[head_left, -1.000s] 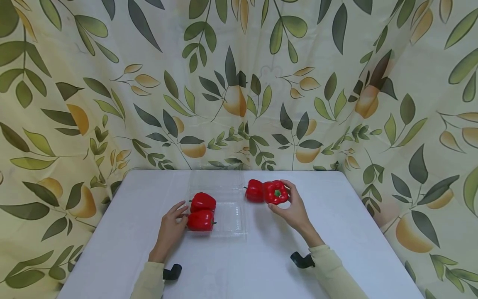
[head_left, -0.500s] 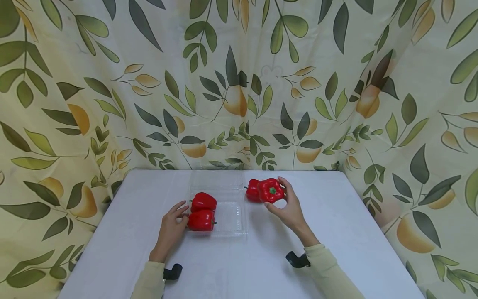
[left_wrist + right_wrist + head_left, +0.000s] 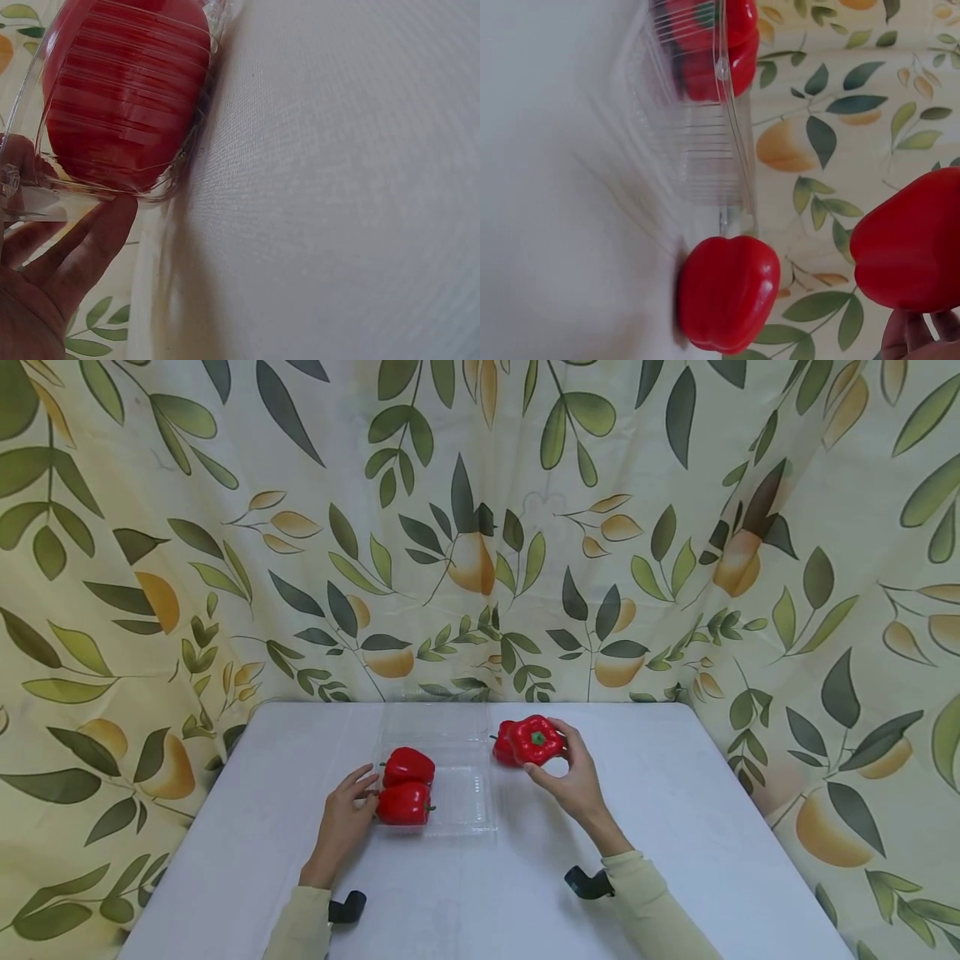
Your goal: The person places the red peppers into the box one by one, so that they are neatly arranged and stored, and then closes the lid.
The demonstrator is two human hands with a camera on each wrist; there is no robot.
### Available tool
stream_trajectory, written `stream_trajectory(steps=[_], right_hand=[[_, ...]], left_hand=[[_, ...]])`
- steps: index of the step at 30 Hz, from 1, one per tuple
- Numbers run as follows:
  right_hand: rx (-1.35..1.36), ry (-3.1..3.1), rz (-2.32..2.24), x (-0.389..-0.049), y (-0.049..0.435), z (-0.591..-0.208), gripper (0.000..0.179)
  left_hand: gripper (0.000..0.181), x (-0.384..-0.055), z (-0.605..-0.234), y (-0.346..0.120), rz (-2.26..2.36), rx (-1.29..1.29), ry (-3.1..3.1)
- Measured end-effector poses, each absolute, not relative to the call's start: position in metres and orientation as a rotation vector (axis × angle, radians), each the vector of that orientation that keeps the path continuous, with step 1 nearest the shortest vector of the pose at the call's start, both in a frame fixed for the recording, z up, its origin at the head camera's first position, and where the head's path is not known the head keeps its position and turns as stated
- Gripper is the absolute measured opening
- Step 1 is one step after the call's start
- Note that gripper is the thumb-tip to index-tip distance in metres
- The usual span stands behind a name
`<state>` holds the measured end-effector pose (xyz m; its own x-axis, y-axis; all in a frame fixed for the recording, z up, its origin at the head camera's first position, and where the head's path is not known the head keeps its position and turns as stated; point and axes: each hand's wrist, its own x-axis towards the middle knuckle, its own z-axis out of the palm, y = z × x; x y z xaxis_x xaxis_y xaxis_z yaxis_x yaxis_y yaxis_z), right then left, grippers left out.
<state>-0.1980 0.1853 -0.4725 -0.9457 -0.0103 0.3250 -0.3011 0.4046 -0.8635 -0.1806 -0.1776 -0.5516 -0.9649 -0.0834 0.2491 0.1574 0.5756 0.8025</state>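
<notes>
My right hand (image 3: 577, 781) grips a red bell pepper (image 3: 536, 737) above the table, its green stem end turned toward the head camera. Behind it, partly covered in the head view, another bell pepper (image 3: 502, 743) lies on the table; the right wrist view shows this pepper (image 3: 727, 292) beside the container. Two more peppers, a far one (image 3: 408, 766) and a near one (image 3: 403, 803), fill the left half of a clear plastic container (image 3: 461, 797). At that container's left side, my left hand (image 3: 345, 818) holds its edge, fingers at the wall (image 3: 82, 255).
The container's clear lid (image 3: 435, 720) stands open toward the back. A white table (image 3: 660, 793) carries everything, backed by a leaf-patterned curtain (image 3: 517, 552). A black wrist mount sits on each forearm, left (image 3: 347, 907) and right (image 3: 587, 882).
My right hand has moved left with its bell pepper, which tilts up a little and now covers more of the pepper behind. My left hand and the container have stayed put.
</notes>
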Motion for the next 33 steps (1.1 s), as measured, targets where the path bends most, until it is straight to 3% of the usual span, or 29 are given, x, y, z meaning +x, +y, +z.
stream_trajectory(steps=[33], right_hand=[[0.282, -2.402, 1.712, -0.197, 0.154, -0.465, 0.079]], left_hand=[[0.035, -0.18, -0.554, -0.178, -1.342, -0.072, -2.545]])
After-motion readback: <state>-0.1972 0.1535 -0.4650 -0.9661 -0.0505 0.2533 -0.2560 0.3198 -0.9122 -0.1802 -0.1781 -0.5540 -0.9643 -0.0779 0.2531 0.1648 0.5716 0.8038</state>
